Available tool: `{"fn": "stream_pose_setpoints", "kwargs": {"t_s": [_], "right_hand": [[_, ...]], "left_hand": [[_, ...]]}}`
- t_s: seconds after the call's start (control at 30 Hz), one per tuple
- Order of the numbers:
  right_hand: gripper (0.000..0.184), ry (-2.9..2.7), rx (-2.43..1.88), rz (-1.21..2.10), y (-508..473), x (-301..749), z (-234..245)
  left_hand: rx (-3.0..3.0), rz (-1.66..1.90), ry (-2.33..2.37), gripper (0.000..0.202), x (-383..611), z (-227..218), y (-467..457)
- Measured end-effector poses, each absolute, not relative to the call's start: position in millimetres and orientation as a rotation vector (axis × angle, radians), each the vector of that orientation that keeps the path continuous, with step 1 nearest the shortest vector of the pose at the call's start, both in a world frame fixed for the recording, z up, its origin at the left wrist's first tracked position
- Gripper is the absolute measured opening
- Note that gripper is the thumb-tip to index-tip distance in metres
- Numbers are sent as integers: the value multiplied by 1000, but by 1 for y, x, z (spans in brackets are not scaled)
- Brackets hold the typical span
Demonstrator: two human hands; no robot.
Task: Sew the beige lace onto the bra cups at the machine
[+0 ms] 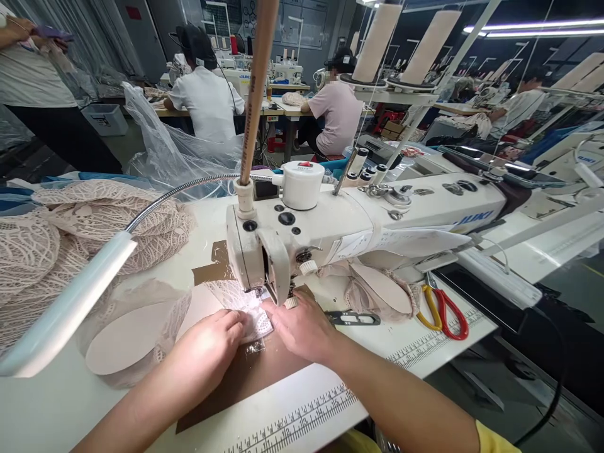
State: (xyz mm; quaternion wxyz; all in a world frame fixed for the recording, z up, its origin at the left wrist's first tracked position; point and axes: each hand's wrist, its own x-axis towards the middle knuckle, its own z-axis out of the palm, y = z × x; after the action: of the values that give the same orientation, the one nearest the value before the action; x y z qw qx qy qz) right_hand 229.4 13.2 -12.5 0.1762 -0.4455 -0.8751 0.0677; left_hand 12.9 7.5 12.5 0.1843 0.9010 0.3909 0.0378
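Under the needle of the white sewing machine (302, 233) lies a pale pink lace bra cup (221, 292), lit brightly at the presser foot. My left hand (212, 343) holds its near edge, fingers bent and together on the lace. Just right of the needle, my right hand (302, 327) grips the lace edge between thumb and fingers; its fingertips are partly hidden by the machine head. Left of my left hand lies a joined cup (127, 340) with lace and sheer mesh. Another cup (382, 289) rests beneath the machine arm.
Black thread snips (363, 319) and scissors with red and yellow handles (453, 314) lie right of my right hand. A lamp (70, 302) on a bendy neck reaches over the left side, near heaped lace (94, 233). A printed ruler (302, 421) edges the table. Several people work behind.
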Motion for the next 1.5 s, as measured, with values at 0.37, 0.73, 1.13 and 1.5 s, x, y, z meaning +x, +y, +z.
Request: {"fn": "stream_pose_setpoints", "kwargs": {"t_s": [0.37, 0.73, 1.13, 1.5], "right_hand": [[11, -2405, -1167, 363, 17, 220, -19], [18, -2478, -1019, 139, 3, 230, -22], [23, -2489, -1011, 54, 2, 229, -24], [21, -2482, -1072, 69, 2, 227, -26]], "left_hand": [[1939, 204, 1111, 34, -4, 18, 29], [2729, 139, 965, 30, 10, 4, 21], [3036, 117, 934, 31, 14, -9, 17], [2946, 114, 998, 36, 16, -7, 19]]}}
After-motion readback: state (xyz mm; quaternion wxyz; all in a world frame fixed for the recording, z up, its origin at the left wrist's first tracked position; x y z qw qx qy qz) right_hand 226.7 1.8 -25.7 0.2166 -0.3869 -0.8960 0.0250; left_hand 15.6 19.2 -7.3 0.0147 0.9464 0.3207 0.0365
